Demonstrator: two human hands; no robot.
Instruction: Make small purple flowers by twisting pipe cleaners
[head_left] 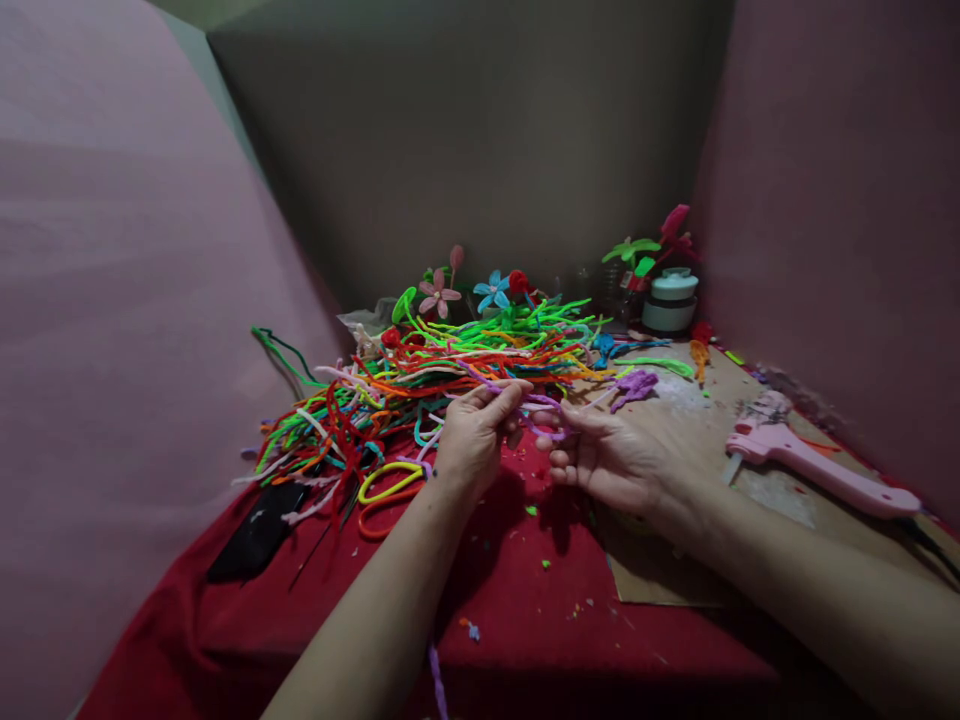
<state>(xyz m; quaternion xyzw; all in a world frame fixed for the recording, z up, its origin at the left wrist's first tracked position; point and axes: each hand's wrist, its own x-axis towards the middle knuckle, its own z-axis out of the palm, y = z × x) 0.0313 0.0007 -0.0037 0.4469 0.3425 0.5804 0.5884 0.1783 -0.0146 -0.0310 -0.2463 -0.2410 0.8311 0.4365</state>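
A purple pipe cleaner (551, 434), bent into a small loop, spans the gap between my two hands above the red cloth. My left hand (474, 440) pinches it between thumb and forefinger, and one end sticks out beyond the fingers toward the pile. On the other side, my right hand (615, 462) has the loop at its thumb and forefinger, palm partly turned up, other fingers loosely curled. Just beyond the hands lies a large heap of multicoloured pipe cleaners (480, 355). A purple pipe-cleaner piece (634, 388) rests on the board past my right hand.
Scissors (390, 497) with yellow and orange handles lie left of my left hand, near a black flat object (255, 535). A pink glue gun (817, 465) rests on the brown board (675, 580) at right. Pipe-cleaner flowers (493, 290) and a lidded jar (670, 303) stand behind.
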